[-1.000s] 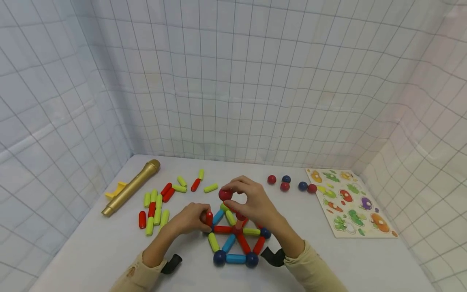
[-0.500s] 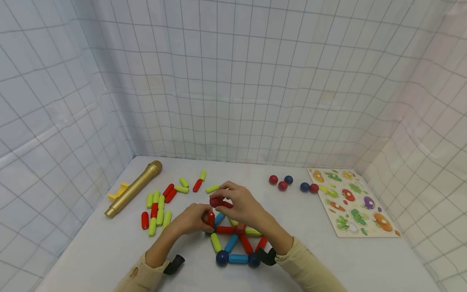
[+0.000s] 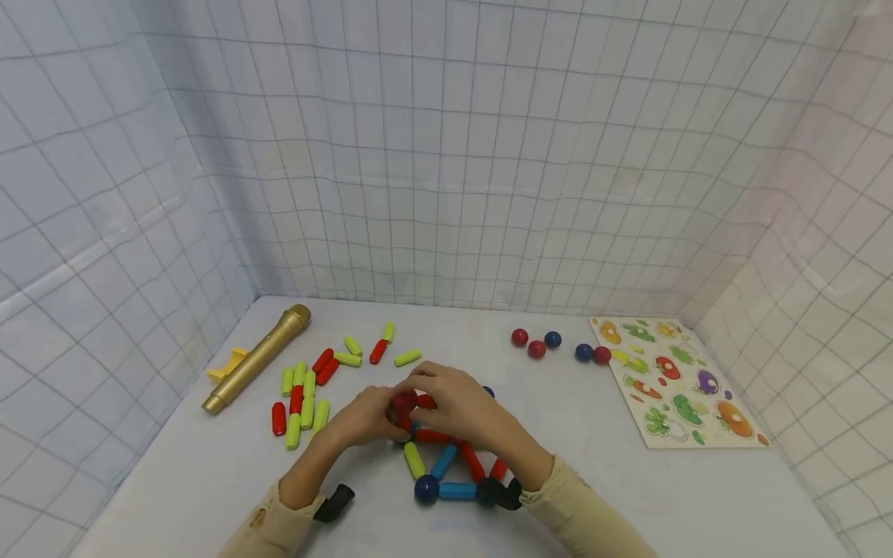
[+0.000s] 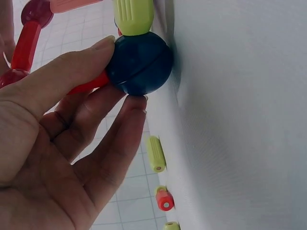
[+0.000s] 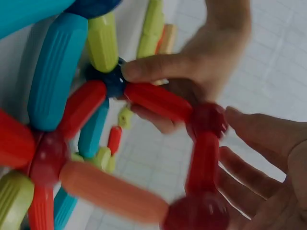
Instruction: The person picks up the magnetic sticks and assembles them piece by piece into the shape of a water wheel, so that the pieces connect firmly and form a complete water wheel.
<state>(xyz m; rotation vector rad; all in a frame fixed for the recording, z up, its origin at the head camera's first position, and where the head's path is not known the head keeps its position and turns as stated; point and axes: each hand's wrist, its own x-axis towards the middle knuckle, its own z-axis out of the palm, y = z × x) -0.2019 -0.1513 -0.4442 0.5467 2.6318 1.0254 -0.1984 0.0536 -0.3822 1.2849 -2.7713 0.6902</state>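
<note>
LH (image 3: 361, 418) pinching blu ball (image 4: 139, 64) | red rod (image 5: 158, 101) linking it w/ red ball (image 5: 206, 122) | RH (image 3: 453, 399) touching red ball, can't tell if gripping | gold mic (image 3: 258, 360) lying far L

In the head view the right hand (image 3: 453, 399) hides much of the rod-and-ball build (image 3: 472, 461) and most of a blue ball (image 3: 490, 391); the bottom edge crops both sleeves (image 3: 586, 513). The left wrist view's top edge cuts a lime rod (image 4: 134, 17). Low in the right wrist view, a red ball (image 5: 195, 214) is blurred and cropped.
</note>
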